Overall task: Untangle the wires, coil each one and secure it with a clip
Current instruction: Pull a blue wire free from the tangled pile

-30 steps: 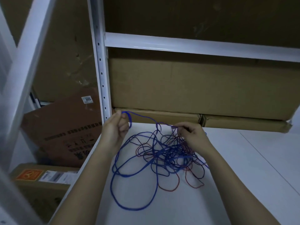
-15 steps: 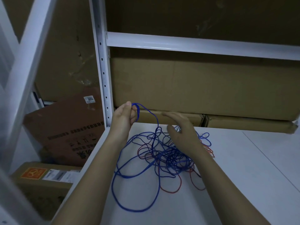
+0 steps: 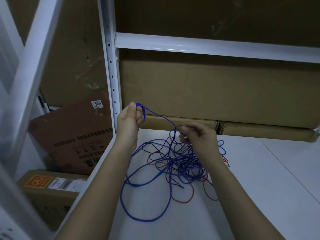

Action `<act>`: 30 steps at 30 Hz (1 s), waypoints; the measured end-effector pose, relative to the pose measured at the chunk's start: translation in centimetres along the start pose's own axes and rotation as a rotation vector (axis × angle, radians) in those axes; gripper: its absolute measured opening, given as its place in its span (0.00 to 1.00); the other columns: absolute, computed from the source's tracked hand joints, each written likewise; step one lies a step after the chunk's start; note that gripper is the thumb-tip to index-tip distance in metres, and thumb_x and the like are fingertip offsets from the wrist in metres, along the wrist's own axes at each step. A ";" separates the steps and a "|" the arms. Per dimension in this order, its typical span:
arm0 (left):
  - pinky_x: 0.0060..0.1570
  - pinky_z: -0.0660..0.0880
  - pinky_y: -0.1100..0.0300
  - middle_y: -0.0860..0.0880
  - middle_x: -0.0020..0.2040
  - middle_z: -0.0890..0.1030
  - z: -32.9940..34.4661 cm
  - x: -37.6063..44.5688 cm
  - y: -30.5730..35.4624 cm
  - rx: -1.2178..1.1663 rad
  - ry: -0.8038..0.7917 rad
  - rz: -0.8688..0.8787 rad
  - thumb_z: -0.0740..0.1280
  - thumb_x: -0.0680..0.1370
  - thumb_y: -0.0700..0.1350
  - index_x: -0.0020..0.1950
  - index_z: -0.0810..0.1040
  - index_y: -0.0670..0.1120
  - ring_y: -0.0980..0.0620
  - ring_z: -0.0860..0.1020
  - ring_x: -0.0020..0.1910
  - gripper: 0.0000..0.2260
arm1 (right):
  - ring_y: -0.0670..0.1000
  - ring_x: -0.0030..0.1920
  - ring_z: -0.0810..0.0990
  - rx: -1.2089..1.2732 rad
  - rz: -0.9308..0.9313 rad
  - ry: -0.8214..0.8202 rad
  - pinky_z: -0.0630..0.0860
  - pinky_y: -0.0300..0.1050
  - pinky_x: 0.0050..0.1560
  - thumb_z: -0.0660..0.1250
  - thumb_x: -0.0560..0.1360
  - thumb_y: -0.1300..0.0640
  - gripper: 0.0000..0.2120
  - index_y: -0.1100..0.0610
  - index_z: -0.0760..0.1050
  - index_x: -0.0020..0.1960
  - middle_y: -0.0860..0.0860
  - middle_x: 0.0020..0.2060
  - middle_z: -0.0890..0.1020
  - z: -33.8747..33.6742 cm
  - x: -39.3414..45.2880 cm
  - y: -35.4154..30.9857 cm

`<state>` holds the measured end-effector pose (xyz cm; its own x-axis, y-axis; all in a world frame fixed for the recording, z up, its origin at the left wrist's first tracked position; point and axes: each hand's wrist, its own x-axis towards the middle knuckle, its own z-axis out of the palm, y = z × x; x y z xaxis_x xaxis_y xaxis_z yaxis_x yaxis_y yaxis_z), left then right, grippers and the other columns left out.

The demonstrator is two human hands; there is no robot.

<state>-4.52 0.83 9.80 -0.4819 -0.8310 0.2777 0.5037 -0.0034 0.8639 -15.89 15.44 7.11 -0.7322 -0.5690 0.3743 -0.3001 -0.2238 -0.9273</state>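
R fingers [image 3: 186,131] went from spread flat over the pile 0.5 s earlier to curled in, pinching the blue wire [image 3: 156,173] at the strand running across from the L side. L fingers [image 3: 139,116] were bunched tight round a small loop of that same blue wire, thumb on top, much as before but a bit higher. The strand between the two hands looked near taut, sloping down from L to R.

Meaning for task, prob: blue wire was being fed into loops in the L hand, so coiling had begun while most of it was still knotted up w/ the red wire [image 3: 183,200]. No clip seen anywhere.

Left hand [image 3: 129,120] was raised, just in front of the white shelf post [image 3: 110,70], wrist bent back, forearm coming up from lower L. Right hand [image 3: 199,139] hung lower, knuckles up, over the tangle, forearm from lower R. The tangle itself lay on the white desk [image 3: 259,196], blue loops trailing toward the near edge, red ones poking out at the R and front. Cardboard boxes [image 3: 207,94] sat behind.
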 end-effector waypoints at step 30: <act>0.31 0.58 0.64 0.57 0.22 0.61 0.6 0.4 -1.1 -0.012 0.049 -0.046 0.52 0.85 0.44 0.38 0.70 0.47 0.58 0.59 0.24 0.16 | 0.56 0.53 0.74 -0.749 -0.352 0.080 0.72 0.48 0.52 0.64 0.77 0.63 0.09 0.60 0.81 0.54 0.54 0.49 0.78 -2.4 1.5 1.8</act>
<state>-5.70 0.82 9.21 -0.4694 -0.8559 0.2172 0.4904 -0.0481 0.8702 -19.00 16.12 6.02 -0.5519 -0.4999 0.6674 -0.8268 0.2239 -0.5160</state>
